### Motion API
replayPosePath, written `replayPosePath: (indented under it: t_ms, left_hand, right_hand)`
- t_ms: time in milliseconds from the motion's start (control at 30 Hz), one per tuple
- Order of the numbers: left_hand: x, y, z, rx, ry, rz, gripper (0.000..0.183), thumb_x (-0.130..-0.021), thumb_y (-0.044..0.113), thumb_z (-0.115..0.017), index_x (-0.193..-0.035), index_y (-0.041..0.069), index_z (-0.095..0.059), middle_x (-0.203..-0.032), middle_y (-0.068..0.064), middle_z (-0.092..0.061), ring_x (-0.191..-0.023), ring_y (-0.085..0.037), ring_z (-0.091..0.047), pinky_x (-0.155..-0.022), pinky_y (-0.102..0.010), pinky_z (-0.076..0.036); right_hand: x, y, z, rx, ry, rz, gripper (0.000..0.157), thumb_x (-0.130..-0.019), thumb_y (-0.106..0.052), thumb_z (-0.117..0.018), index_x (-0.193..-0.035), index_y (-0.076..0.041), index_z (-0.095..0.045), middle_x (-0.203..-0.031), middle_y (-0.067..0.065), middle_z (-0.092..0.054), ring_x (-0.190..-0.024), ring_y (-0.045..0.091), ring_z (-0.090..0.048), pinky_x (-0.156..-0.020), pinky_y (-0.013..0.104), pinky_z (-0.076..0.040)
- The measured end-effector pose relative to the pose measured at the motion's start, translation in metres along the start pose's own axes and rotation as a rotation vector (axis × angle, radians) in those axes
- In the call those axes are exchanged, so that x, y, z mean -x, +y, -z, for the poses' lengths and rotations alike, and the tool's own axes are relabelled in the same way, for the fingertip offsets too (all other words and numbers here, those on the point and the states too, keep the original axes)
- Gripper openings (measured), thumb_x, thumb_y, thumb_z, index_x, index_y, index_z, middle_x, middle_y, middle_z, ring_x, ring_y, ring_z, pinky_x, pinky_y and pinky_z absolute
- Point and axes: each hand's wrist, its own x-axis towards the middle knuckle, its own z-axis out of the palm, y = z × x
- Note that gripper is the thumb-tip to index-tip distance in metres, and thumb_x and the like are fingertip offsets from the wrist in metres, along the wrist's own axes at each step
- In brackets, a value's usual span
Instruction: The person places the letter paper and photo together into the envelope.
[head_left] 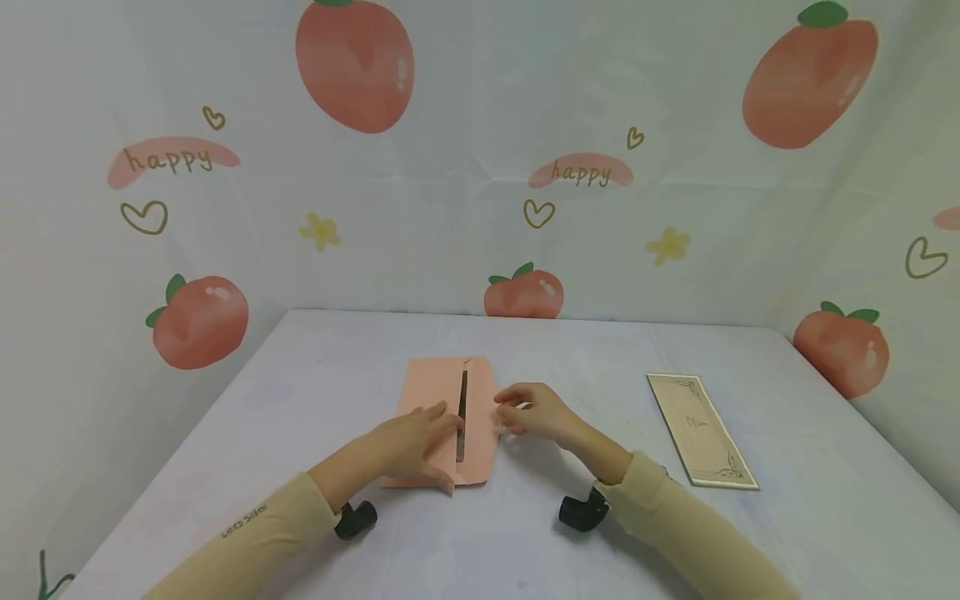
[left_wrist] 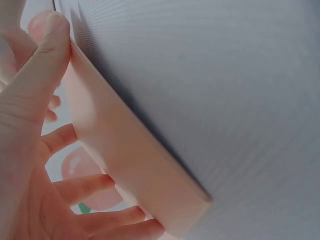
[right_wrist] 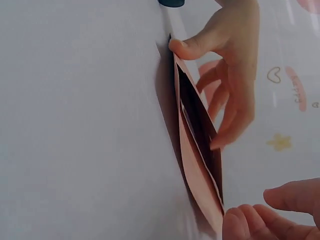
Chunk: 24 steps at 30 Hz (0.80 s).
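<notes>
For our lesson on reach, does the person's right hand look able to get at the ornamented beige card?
Probably yes: the ornamented beige card lies off to the right, with nothing visible between it and the right hand.

A curtained tabletop booth is indicated; whether it is housed in a home or a studio cannot be determined. A white table [head_left: 577,350] is noted beneath the fingers [head_left: 527,389]. Beyond the fingers, the view is closed off by a creased white backdrop [head_left: 450,192], printed with red fruits [head_left: 356,67], yellow flowers [head_left: 667,246], hearts [head_left: 538,215] and the word "happy" [head_left: 581,172]. Similar printed sheeting [head_left: 60,250] is observed to the left and right of the fingers
</notes>
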Motion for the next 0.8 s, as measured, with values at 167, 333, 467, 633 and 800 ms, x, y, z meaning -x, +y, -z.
replayPosePath:
  t_ms: [167,333,467,633,800]
  left_hand:
    - [0.000,0.000,0.000,0.003,0.003,-0.005,0.083,-0.067,0.062,-0.071,-0.132,0.020,-0.041,-0.148,-0.021,-0.033,-0.127,-0.052,-0.040,-0.099,-0.058,-0.042]
    - [0.000,-0.001,-0.001,0.005,0.002,-0.006,0.083,-0.067,0.063,-0.070,-0.132,0.021,-0.040,-0.149,-0.021,-0.033,-0.128,-0.051,-0.039,-0.099,-0.058,-0.041]
    - [0.001,-0.001,-0.002,0.006,0.006,-0.009,0.082,-0.067,0.063,-0.070,-0.131,0.022,-0.040,-0.149,-0.021,-0.032,-0.127,-0.052,-0.040,-0.096,-0.060,-0.043]
    - [0.001,0.000,-0.001,0.011,0.007,-0.007,0.081,-0.067,0.062,-0.070,-0.131,0.022,-0.040,-0.149,-0.021,-0.032,-0.127,-0.052,-0.039,-0.095,-0.060,-0.043]
    - [0.002,0.000,-0.001,0.008,0.011,-0.017,0.081,-0.068,0.061,-0.070,-0.131,0.020,-0.040,-0.149,-0.022,-0.032,-0.127,-0.052,-0.039,-0.098,-0.059,-0.041]
  right_hand:
    - [0.010,0.008,0.016,0.007,0.010,0.005,0.031,-0.090,-0.013,-0.058,-0.115,0.005,-0.059,-0.103,0.020,-0.064,-0.081,0.020,-0.067,-0.071,0.031,-0.058]
    - [0.018,0.021,0.036,0.043,0.045,-0.009,0.033,-0.091,-0.015,-0.058,-0.116,0.005,-0.058,-0.105,0.021,-0.064,-0.080,0.018,-0.067,-0.070,0.029,-0.058]
    - [0.026,0.032,0.057,0.075,0.096,-0.032,0.033,-0.091,-0.015,-0.058,-0.117,0.006,-0.057,-0.107,0.021,-0.064,-0.082,0.017,-0.066,-0.070,0.027,-0.057]
    - [0.042,0.043,0.086,0.119,0.162,-0.062,0.036,-0.092,-0.014,-0.056,-0.119,0.009,-0.054,-0.109,0.025,-0.062,-0.086,0.022,-0.067,-0.070,0.025,-0.057]
    - [0.058,0.055,0.116,0.167,0.223,-0.088,0.040,-0.093,-0.016,-0.055,-0.122,0.012,-0.050,-0.111,0.028,-0.060,-0.089,0.024,-0.067,-0.070,0.023,-0.057]
